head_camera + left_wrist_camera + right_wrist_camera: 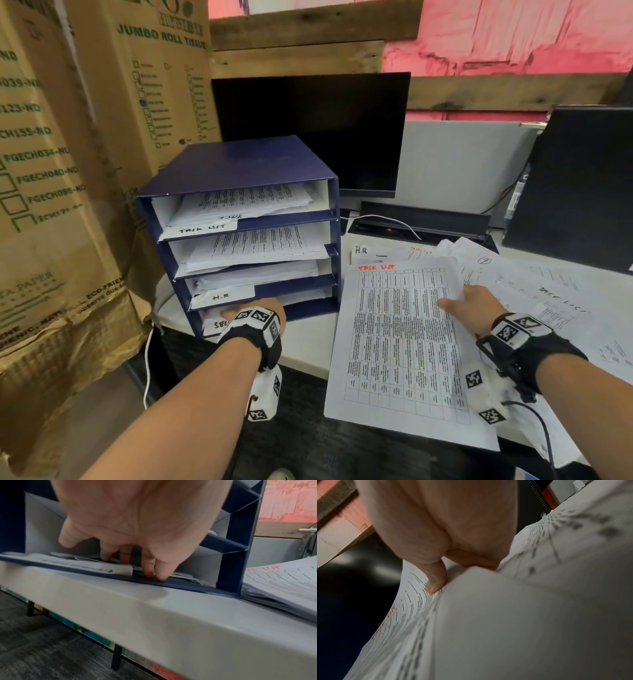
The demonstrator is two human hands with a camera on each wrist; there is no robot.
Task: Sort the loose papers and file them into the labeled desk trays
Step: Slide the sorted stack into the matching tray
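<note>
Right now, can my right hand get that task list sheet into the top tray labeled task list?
Probably yes. The right hand already grips the task list sheet, and the top tray opens toward you, holding papers but with room above; the left hand sits lower.

The blue tray unit [260,192] blocks the desk [308,346] at 10 o'clock, cardboard boxes [68,171] walling its left side. Its slots are shallow, each part filled with papers; the left hand [255,310] occupies the bottom slot mouth. A bare desk strip runs between the unit and the grid-printed sheet [400,342] at 3 o'clock. Loose papers [548,291] cover the right; a dark monitor [325,130] closes 12 o'clock
</note>
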